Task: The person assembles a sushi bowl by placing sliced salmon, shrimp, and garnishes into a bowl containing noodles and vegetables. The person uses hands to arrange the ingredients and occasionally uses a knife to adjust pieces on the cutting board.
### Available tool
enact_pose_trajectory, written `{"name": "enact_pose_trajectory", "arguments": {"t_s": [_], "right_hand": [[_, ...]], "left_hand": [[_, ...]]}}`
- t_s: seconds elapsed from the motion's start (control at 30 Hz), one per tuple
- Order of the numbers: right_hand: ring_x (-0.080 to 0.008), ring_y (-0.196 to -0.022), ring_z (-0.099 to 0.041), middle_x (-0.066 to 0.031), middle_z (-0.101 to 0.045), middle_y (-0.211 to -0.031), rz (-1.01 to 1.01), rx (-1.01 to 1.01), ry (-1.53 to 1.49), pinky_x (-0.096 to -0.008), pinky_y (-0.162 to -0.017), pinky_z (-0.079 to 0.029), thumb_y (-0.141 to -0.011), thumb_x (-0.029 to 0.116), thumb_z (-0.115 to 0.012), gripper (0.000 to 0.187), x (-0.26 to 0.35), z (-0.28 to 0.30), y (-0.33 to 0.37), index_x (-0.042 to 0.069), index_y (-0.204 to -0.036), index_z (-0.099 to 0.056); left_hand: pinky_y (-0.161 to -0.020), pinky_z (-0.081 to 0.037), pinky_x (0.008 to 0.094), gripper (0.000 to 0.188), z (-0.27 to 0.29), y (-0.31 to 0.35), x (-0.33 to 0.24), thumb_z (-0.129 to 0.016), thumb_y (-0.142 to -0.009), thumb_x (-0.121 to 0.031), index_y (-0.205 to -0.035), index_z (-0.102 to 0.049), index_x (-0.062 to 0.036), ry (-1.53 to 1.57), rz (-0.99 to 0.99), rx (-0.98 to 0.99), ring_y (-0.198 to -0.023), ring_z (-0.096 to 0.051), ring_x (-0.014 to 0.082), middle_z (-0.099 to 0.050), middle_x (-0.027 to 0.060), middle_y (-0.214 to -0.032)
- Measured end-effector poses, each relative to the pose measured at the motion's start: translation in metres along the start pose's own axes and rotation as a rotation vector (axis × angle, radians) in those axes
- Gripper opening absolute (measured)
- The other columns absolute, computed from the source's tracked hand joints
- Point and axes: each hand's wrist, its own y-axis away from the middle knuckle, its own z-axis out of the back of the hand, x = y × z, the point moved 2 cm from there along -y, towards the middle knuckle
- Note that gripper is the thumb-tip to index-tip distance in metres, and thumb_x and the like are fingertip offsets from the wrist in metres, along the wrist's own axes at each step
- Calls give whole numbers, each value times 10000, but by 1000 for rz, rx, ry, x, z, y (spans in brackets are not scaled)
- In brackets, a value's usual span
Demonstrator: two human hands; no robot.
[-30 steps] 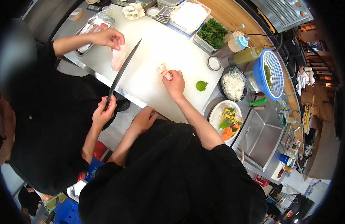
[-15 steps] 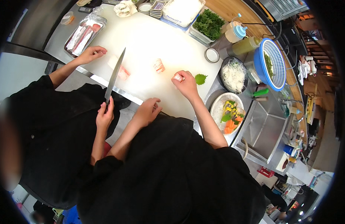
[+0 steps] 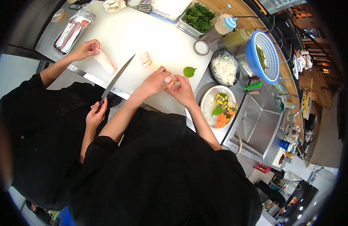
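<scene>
Restaurant kitchen: large white cutting board (image 3: 143,34), steel sink (image 3: 256,120) right, garnished plate (image 3: 219,107), herb tub (image 3: 198,17) far, long knife (image 3: 115,81) left.

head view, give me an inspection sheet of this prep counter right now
surface: white cutting board, mostly bare, on a steel counter.
job's things: small pink-and-white fish piece held between both hands; a second piece lies apart on the board; green leaf beside the hands.
clutter: plate of garnishes, bowl of white shreds, blue colander, tray of greens, squeeze bottles.
grippers: left hand and right hand pinch the fish piece together.
cables: dark cable along the back edge.
surroundings: a co-worker's hand holds a long knife; steel sink to the right.
</scene>
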Motion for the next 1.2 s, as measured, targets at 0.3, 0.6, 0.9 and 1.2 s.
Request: {"name": "enact_pose_trajectory", "arguments": {"t_s": [0.3,0.6,0.9,1.2], "right_hand": [[-155,-690,-597,-75,-630,-844,141,-74,-30,-302,-648,-509,-768,132,-843,322,-20,-7,-7,6,-1014,-677],[-287,-744,-667,-141,-677,-833,5,16,108,-408,-704,-525,-734,216,-851,319,-14,2,13,33,-934,-683],[-174,-668,-610,-82,-689,-807,70,60,-54,-316,-648,-511,-774,210,-855,347,-27,8,15,13,-1018,-707],[-154,-666,-605,-85,-677,-773,35,-10,-13,-309,-641,-505,-784,192,-844,286,-23,3,11,24,-973,-710]], "left_hand": [[-851,-514,426,287,-3,-22,10,-762,-726,-11,-996,-668,-23,-46,-26,116,-960,-619,349,-606,151,-1038],[-820,-522,391,363,-13,-5,-3,-772,-723,-2,-1069,-667,-19,57,-149,82,-936,-625,313,-619,147,-1037],[-769,-533,391,326,3,-4,-2,-818,-748,-46,-1044,-688,-4,78,-92,173,-857,-642,312,-621,147,-984],[-808,-533,400,271,5,-10,-7,-771,-790,-29,-1049,-697,3,75,-172,206,-926,-652,337,-652,152,-988]]}}
